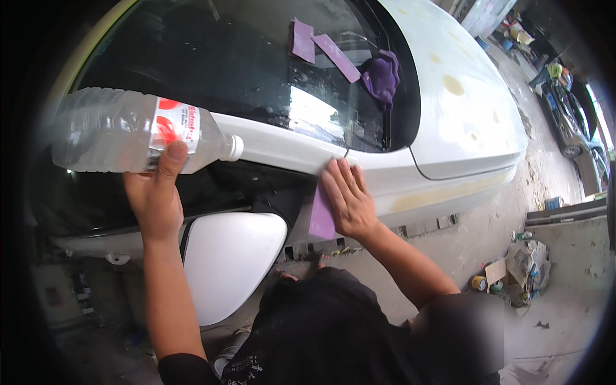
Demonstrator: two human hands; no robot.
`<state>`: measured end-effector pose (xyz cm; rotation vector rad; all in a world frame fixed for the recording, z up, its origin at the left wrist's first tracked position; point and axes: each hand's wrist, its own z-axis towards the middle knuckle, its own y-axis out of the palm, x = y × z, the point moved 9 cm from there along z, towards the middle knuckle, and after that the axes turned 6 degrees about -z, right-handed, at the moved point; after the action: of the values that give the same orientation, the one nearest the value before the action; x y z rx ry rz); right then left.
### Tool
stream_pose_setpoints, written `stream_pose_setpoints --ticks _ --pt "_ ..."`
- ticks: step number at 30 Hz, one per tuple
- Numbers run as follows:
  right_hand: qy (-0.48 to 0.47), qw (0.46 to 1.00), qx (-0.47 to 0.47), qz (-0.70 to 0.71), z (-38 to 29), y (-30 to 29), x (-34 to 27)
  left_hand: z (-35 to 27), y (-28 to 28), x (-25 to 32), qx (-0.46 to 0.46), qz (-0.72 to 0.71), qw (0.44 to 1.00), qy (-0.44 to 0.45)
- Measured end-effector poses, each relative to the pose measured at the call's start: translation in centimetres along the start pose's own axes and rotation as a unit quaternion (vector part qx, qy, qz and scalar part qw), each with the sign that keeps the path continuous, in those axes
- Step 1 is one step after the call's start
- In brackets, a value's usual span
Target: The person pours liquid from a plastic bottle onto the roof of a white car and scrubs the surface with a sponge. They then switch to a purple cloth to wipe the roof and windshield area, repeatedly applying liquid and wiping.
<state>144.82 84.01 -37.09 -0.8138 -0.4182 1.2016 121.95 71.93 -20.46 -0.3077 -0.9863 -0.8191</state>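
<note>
My left hand [159, 207] grips a large clear plastic bottle [108, 130] with a red and white label. The bottle lies on its side in the air, its white neck end pointing right. Under the fingers of my right hand [353, 202] is a purple sheet of sandpaper [321, 219], pressed flat to the car's white bodywork [380, 173] by the base of the windshield pillar [279, 139]. The sheet's lower part sticks out beside my palm; my right thumb is hidden. The white side mirror [233, 264] stands between my forearms.
On the wet windshield [207, 57] lie two sandpaper strips [303, 41] and a crumpled purple cloth [382, 79]. Yellowish patches mark the white hood [469, 130]. Rubbish and a can [479, 283] sit on the floor at right. Farther off, a person [556, 72] bends over another car [568, 113].
</note>
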Motion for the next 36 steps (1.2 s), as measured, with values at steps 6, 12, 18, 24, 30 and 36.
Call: stream_pose_setpoints --ticks 6,12,18,24,30,36 --pt "0.137 0.99 0.034 0.03 -0.3 -0.1 -0.3 0.9 0.7 0.2 -0.036 0.013 0.999 -0.009" --pt "0.249 0.968 -0.007 0.039 0.1 1.2 -1.3 2.1 2.3 -0.5 -0.083 -0.003 0.997 -0.008" --pt "0.241 0.967 0.061 0.058 1.8 -0.1 -2.4 3.3 3.1 -1.5 -0.133 0.001 0.991 -0.013" --pt "0.278 0.956 0.09 0.01 2.8 -0.1 -2.1 4.1 2.3 -2.2 -0.149 -0.041 0.988 -0.018" --pt "0.32 0.945 0.072 -0.006 2.6 -0.3 -0.9 4.4 1.5 -2.8 -0.146 -0.066 0.986 -0.041" --pt "0.244 0.961 0.129 0.011 3.3 -1.3 -1.1 4.8 0.5 -3.1 -0.123 -0.068 0.99 -0.023"
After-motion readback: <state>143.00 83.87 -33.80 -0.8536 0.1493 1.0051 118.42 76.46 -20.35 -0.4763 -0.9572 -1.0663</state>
